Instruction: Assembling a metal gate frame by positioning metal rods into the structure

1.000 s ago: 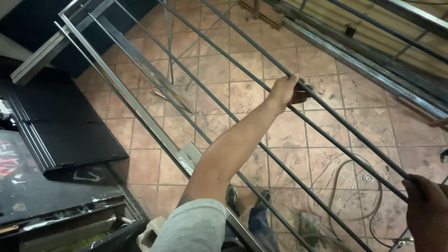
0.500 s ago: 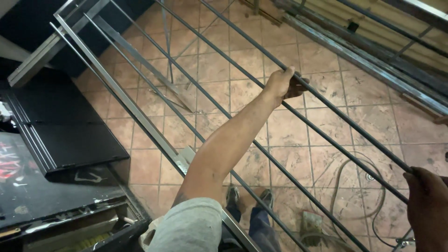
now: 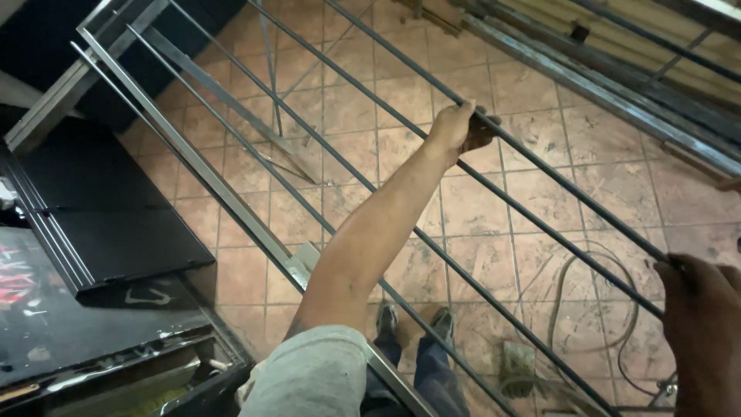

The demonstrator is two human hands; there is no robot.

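A long metal grille of thin parallel bars lies tilted across the view above the tiled floor. My left hand reaches out at arm's length and is closed on a small dark pad, pressed against one of the bars. At the bottom right edge, my right hand grips the near end of a bar; it is dark and partly cut off by the frame.
A black flat cabinet stands at the left. Metal beams lie along the far right. On the tiles below, a looped cable and a small tool lie near my shoes.
My left hand with the pad has edged slightly up along the bar. My right hand keeps its hold, and the view has shifted a little.
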